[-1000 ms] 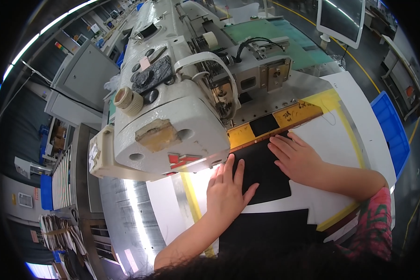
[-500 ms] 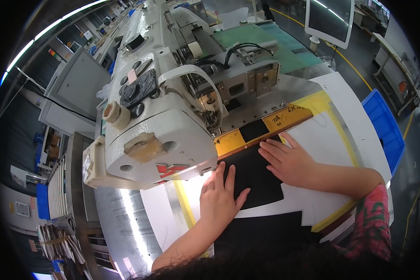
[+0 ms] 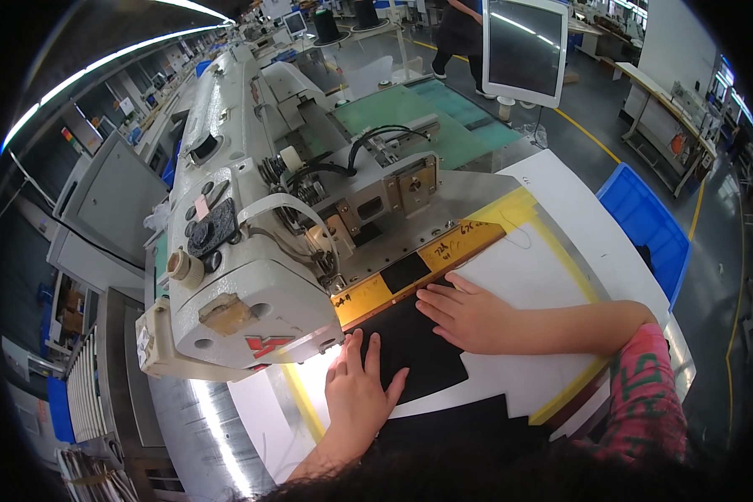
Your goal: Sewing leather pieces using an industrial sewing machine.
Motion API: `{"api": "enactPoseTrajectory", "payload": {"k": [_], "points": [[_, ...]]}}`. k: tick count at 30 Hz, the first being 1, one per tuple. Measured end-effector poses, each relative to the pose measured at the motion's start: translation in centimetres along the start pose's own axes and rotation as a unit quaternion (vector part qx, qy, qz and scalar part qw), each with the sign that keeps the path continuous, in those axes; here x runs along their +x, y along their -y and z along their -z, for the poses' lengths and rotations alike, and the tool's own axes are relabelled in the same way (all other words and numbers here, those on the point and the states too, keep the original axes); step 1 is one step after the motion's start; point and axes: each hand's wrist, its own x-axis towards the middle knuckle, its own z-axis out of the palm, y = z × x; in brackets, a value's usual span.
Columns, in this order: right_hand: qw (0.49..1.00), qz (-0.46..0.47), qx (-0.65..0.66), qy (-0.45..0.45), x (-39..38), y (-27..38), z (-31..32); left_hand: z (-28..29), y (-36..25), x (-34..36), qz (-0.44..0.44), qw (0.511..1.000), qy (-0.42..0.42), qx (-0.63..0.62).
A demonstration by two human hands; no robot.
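A flat black fabric piece [image 3: 414, 360] lies on a white board edged with yellow tape. Its far edge meets a yellow clamp bar [image 3: 431, 265] with handwriting on it. My left hand [image 3: 358, 389] rests on the piece's left part, fingers spread, the tips close to the bar and the machine head. On the right part, my right hand [image 3: 460, 316] lies flat with fingers stretched along the bar. Over the left end of the bar stands a large white sewing machine [image 3: 259, 309], its lamp shining near my left fingertips. Another black fabric piece [image 3: 443, 431] lies nearer to me.
A blue crate [image 3: 644, 226] stands at the right beyond the board. A monitor [image 3: 525, 54] rises behind the green machine bed [image 3: 410, 138]. At the left are a grey cabinet [image 3: 100, 217] and bundled papers [image 3: 92, 477]. A person [image 3: 460, 38] stands in the background.
The view has shifted, so the machine and board appear lower and further left, and a person now shows in the background. Both hands stay on the black fabric in nearly the same places.
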Motion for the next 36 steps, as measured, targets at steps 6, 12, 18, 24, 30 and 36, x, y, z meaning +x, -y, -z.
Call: {"api": "enactPoseTrajectory", "payload": {"k": [6,12,18,24,30,36], "points": [[1.000,0.009,0.009,-0.019,-0.3,-0.5,0.2,0.1,-0.3,0.3,0.001,1.000,-0.002,0.009],[1.000,0.024,0.011,-0.014,-0.2,-0.7,-0.1,0.1,-0.4,0.2,0.014,1.000,-0.001,0.001],[0.999,0.041,0.016,-0.019,-0.3,-1.0,-0.6,0.1,-0.9,0.3,0.025,1.000,0.006,0.013],[0.997,0.056,0.035,-0.036,-0.4,-1.3,-0.5,0.6,-1.5,0.6,0.026,0.999,-0.012,0.032],[0.995,0.078,0.030,-0.052,-0.6,-2.1,-0.2,0.7,-2.2,1.0,0.051,0.998,0.005,0.036],[0.994,0.097,0.029,-0.044,-0.8,-2.9,-0.1,0.9,-2.9,1.4,0.070,0.997,0.009,0.037]]}}
